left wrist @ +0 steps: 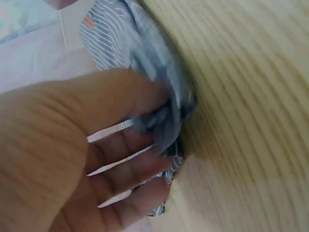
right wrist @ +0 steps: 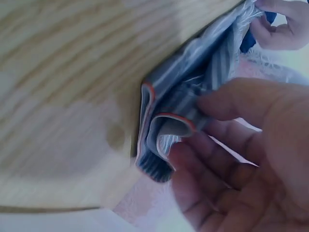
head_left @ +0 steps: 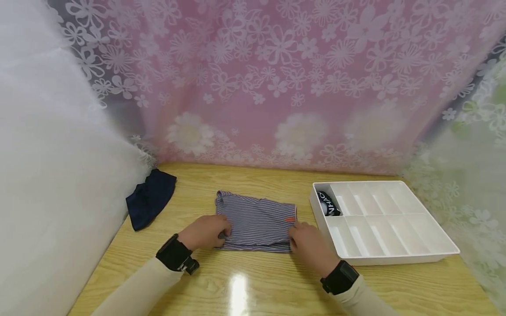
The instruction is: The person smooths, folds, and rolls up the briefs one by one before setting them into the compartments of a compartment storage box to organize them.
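Observation:
A striped blue-grey and white garment (head_left: pixel 257 219) lies folded into a flat rectangle on the wooden table, a small orange label at its right side. At its near left corner, my left hand (head_left: pixel 203 232) pinches the fabric between thumb and fingers; the left wrist view shows the cloth (left wrist: pixel 161 72) bunched there. My right hand (head_left: pixel 312 245) grips the right edge below the label. In the right wrist view, the folded layers (right wrist: pixel 181 108) curl over at that end, edged with orange-red stitching, and the thumb presses on the upper layer.
To the right stands a white divided box (head_left: pixel 395 255), with a rolled black item with white lettering (head_left: pixel 331 206) in its back left compartment. A navy cloth (head_left: pixel 152 199) lies at the table's left edge. A pink floral curtain (head_left: pixel 245 87) hangs behind the table.

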Demonstrator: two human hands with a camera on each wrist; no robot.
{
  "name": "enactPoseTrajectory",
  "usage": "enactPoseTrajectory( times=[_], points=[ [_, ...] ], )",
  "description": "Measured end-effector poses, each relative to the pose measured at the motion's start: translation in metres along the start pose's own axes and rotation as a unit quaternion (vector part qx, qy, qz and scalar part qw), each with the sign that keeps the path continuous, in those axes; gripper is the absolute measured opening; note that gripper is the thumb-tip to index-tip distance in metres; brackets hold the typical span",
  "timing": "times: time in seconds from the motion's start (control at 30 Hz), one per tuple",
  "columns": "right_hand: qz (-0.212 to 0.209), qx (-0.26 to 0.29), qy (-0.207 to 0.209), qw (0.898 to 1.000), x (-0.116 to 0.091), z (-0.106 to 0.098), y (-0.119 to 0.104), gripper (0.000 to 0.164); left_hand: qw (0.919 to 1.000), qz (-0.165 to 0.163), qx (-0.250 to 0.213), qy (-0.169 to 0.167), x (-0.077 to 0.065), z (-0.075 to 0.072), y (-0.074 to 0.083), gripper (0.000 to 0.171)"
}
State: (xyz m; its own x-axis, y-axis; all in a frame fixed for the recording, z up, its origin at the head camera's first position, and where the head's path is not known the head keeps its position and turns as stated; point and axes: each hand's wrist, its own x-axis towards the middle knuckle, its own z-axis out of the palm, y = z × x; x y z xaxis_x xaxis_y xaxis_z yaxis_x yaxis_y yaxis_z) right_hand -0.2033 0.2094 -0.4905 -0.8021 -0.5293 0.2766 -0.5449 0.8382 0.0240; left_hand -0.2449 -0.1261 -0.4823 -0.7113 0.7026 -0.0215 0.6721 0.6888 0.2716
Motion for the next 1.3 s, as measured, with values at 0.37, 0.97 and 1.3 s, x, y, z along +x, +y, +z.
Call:
enactPoseTrajectory(
  times=[0.37, 0.97, 1.3],
  points=[
    [-0.101, 0.018, -0.067, 0.992, -0.006, 0.003, 0.006, 0.019, 0.9994, -0.007, 0.030, 0.017, -0.014, -0.008, -0.005, 0.015],
    [-0.076, 0.037, -0.055, 0.995, -0.009, 0.001, 0.002, 0.011, 0.9943, -0.021, 0.102, 0.024, -0.015, -0.001, 0.021, 0.029],
    [-0.067, 0.028, -0.082, 0.994, -0.008, -0.001, 0.001, 0.022, 0.9902, -0.018, 0.126, 0.057, -0.016, -0.003, 0.027, 0.034]
  ],
)
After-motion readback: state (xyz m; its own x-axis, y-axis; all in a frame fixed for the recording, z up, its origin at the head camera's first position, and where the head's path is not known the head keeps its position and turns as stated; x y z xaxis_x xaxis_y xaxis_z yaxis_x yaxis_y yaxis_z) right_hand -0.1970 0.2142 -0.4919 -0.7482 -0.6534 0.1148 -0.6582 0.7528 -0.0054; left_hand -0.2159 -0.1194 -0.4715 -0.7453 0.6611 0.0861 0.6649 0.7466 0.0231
